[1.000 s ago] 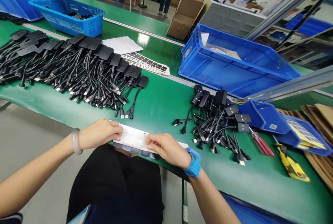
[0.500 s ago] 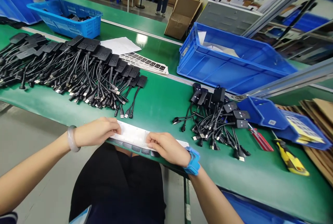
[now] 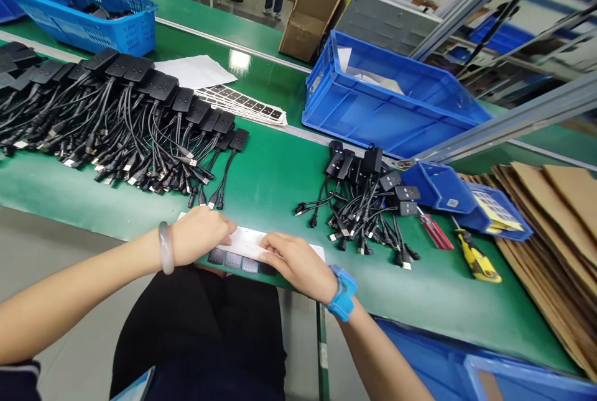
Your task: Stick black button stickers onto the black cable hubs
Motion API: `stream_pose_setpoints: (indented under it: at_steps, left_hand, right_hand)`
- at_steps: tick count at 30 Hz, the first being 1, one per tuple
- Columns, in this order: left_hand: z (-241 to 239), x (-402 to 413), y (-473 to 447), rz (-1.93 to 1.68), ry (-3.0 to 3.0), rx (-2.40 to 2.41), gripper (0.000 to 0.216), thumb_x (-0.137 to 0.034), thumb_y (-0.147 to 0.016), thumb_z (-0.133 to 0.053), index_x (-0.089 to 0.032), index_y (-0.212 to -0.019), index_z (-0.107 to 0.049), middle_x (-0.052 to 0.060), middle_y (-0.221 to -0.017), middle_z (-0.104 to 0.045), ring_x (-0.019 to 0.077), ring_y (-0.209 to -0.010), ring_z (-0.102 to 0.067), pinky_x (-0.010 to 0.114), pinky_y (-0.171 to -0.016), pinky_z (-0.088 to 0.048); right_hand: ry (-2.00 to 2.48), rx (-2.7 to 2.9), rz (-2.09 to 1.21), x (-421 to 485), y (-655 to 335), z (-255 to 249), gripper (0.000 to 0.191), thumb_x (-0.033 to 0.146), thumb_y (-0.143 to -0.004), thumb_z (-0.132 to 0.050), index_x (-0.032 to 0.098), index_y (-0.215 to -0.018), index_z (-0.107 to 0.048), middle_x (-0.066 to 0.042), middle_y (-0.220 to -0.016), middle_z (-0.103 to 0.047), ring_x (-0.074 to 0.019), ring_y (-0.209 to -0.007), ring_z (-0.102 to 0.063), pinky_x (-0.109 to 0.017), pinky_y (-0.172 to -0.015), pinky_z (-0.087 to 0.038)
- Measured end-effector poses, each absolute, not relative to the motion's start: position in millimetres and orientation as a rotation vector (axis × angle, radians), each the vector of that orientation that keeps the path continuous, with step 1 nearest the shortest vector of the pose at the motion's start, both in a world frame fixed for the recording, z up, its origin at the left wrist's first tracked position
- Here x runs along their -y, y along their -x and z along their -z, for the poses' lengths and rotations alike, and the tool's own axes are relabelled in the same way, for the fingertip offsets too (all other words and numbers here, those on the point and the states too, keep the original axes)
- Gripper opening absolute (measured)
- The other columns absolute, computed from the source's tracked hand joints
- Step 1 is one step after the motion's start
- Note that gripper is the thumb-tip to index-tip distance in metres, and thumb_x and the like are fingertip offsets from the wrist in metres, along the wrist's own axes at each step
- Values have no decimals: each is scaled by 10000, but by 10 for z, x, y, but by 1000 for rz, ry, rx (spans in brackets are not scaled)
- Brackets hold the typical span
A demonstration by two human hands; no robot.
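Head view: we have both hands on a white strip [image 3: 245, 240] at the near edge of the green table [image 3: 273, 168].
Our left hand [image 3: 201, 236] is curled with its fingertips touching the strip; we cannot tell whether it pinches. Our right hand [image 3: 298, 264] grips the strip between thumb and fingers. Dark squares [image 3: 233, 260] show along its near side, by our lap; uneven pull from the two hands could crease the strip or tear one, and because it lies right at the edge, a loosened hold could let it slip off. The large cable pile [image 3: 140, 133] lies to the far left, its nearest plugs close to our left hand, so a wide sweep could snag them. The smaller cable heap [image 3: 368, 202] sits to the right, apart from our right hand.
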State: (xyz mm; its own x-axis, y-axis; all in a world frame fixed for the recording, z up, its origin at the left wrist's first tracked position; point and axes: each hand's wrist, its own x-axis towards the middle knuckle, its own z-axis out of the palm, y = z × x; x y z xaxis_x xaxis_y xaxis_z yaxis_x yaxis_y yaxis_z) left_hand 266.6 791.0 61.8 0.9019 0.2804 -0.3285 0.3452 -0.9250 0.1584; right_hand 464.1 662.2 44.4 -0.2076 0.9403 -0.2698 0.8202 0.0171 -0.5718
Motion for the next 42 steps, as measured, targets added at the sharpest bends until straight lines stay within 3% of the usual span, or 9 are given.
stream_pose_setpoints:
  at_steps: [6,13,22,26,31,34,36,38,42]
  left_hand:
    - [-757,-8042,-2651,448,-2563,-449,222,-214,-939,-503,-180,-721,-530,-6,-568,-520,171,-531,-513,261,-522,-262]
    - [-811,-8216,-2459,438,-2234,-442,145,-219,-854,-489,-191,-714,-515,-24,-608,-502,135,-554,-430,224,-559,-276]
    - [-606,-8272,-2192,291,-2156,-609,244,-405,-846,-532,-182,-750,-552,-24,-602,-523,132,-554,-451,220,-534,-285]
    - [-458,-8286,-1935,224,-2067,-671,199,-376,-843,-581,-187,-904,-597,3,-791,-639,145,-678,-554,208,-599,-373]
    - [-419,-8099,-1833,-56,-2183,-862,206,-347,-893,-478,-194,-951,-602,27,-861,-640,152,-654,-555,229,-592,-403]
    - [-499,-8018,-1785,-136,-2174,-804,321,-418,-862,-557,-221,-1111,-603,46,-983,-664,182,-739,-605,237,-619,-463]
    - [-500,-8001,-1713,-194,-2148,-778,560,-441,-796,-674,-288,-1304,-495,39,-1122,-653,223,-931,-626,220,-633,-491]
    - [-444,-8000,-1652,-318,-2145,-865,626,-435,-793,-691,-336,-1355,-434,23,-1161,-642,239,-1028,-611,213,-648,-504]
    - [-320,-8005,-1679,-551,-1880,-1124,577,-466,-782,-703,-295,-1281,-468,25,-993,-664,216,-809,-647,276,-685,-542]
  right_hand:
    - [2111,2209,-760,-6637,-4741,-570,107,236,-967,-493,190,-899,-561,-14,-701,-630,-172,-645,-576,-265,-599,-296]
    - [1771,2174,-1302,-6775,-5098,-578,67,187,-858,-627,189,-791,-634,20,-690,-643,-118,-635,-573,-210,-606,-332]
    - [1816,2133,-980,-6514,-5262,-342,82,213,-933,-519,196,-882,-581,-10,-808,-622,-147,-720,-545,-246,-676,-354]
    - [1842,2131,-1005,-6365,-5443,-311,54,212,-918,-527,207,-905,-580,-22,-875,-632,-166,-779,-566,-267,-718,-373]
    - [1926,1982,-913,-6340,-5378,-402,99,168,-899,-473,202,-860,-558,-33,-810,-606,-179,-749,-550,-291,-688,-388]
    - [1764,1683,-1093,-6361,-5348,-432,33,213,-867,-539,212,-887,-565,-10,-796,-601,-154,-723,-555,-266,-656,-424]
    - [1654,1361,-1178,-6366,-5360,-434,103,278,-834,-617,212,-879,-553,12,-755,-576,-129,-658,-540,-235,-580,-425]
    - [1570,1080,-1182,-6357,-5380,-426,198,337,-795,-688,211,-845,-543,35,-696,-544,-102,-573,-507,-206,-496,-398]
    - [1492,866,-1027,-6309,-5400,-437,237,387,-767,-740,200,-817,-604,25,-718,-586,-83,-528,-536,-208,-485,-446]
